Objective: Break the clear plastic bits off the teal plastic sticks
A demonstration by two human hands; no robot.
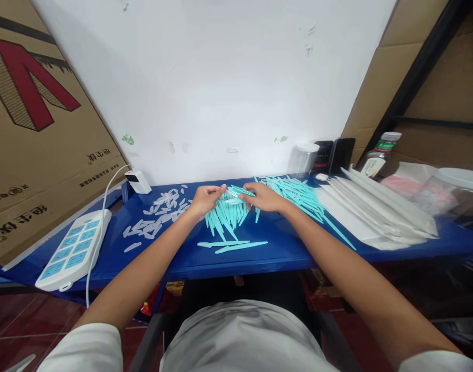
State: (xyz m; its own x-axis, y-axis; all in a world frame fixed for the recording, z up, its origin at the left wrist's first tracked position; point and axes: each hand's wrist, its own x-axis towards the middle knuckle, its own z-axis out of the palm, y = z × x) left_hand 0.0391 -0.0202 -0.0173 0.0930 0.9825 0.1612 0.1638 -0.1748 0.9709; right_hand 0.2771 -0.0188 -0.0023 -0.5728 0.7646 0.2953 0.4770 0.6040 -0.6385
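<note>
My right hand [261,197] is closed around a small bundle of slim turquoise plastic sticks [241,191], shaped like eyebrow razors. Close beside its left end, my left hand [208,200] pinches thumb and forefinger together; what lies between them is too small to make out. Below both hands spreads a pile of the same turquoise sticks [224,216], with two single sticks [242,247] in front of it. A larger heap of turquoise sticks [298,196] lies to the right, beyond my right wrist. Left of my left hand are scattered small translucent plastic pieces [154,217], like caps.
A white power strip [71,253] with a cable lies on the blue table [228,262] at left, near a small white device [138,182]. At right are stacked white packets [379,212], a lidded jar [303,159], two phones [332,156] and a bottle [380,154]. A white wall stands behind.
</note>
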